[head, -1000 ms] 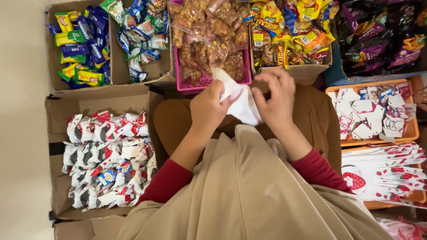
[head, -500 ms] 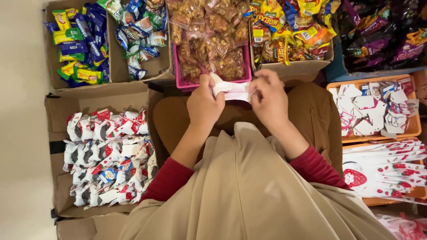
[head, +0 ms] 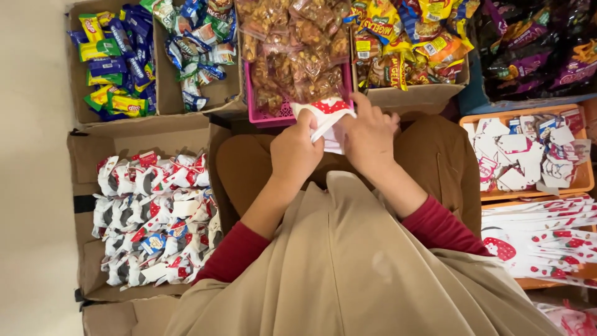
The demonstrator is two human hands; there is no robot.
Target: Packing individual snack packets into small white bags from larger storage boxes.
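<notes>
Head view, looking straight down onto a lap in brown trousers. Compared with half a second back: small white paper pouch with red dotted trim now turned so the red trim faces the pink basket, no longer the flat pale strip stretched between the fingers; both hands a touch lower and closer together. Compared with a second back: pouch far more folded up, no broad white sheet drooping between the palms.

Left hand curled, back of hand up, thumb and fingertips pinched on the pouch's left edge. Right hand likewise knuckles up, fingers bent and closed on the pouch's right side, covering part of it. Both wrists angled inward from dark red sleeves, forearms meeting in a V over a tan cloth. Pouch held up between both hands, just in front of the pink plastic basket of clear-wrapped brown snacks.

Left of the lap: cardboard box heaped with finished white-and-red pouches. Right: orange tray of flat white paper cut-outs, and below it a stack of white sheets with red strawberry print.
</notes>
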